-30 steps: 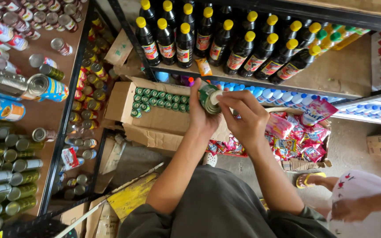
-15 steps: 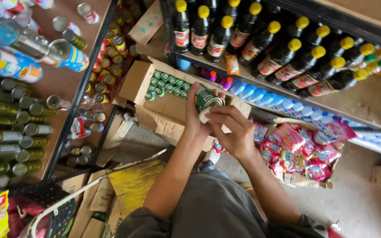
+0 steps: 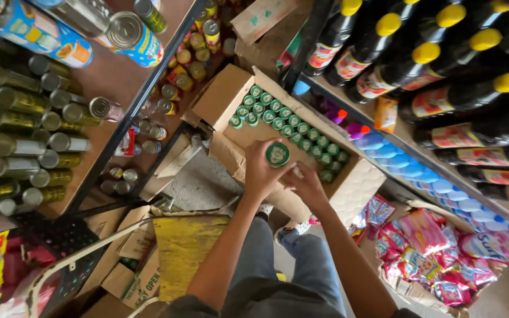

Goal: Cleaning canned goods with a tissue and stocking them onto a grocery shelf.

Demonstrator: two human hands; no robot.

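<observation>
My left hand grips a small green-topped can, held upright above an open cardboard box. My right hand sits just beside it, fingers curled near the can's lower side; whether it touches the can is unclear. The box holds rows of several matching green-capped cans and stands on the floor between two shelf units. My legs in grey trousers show below.
Left shelf carries several metal tins and cans lying on their sides. Right shelf holds dark bottles with yellow caps; blue-capped bottles below. Pink snack packets lie at right. A yellow board and flattened cartons lie at lower left.
The view has shifted closer to the box. Both hands with the can have moved down and left toward the box of green-capped cans.
</observation>
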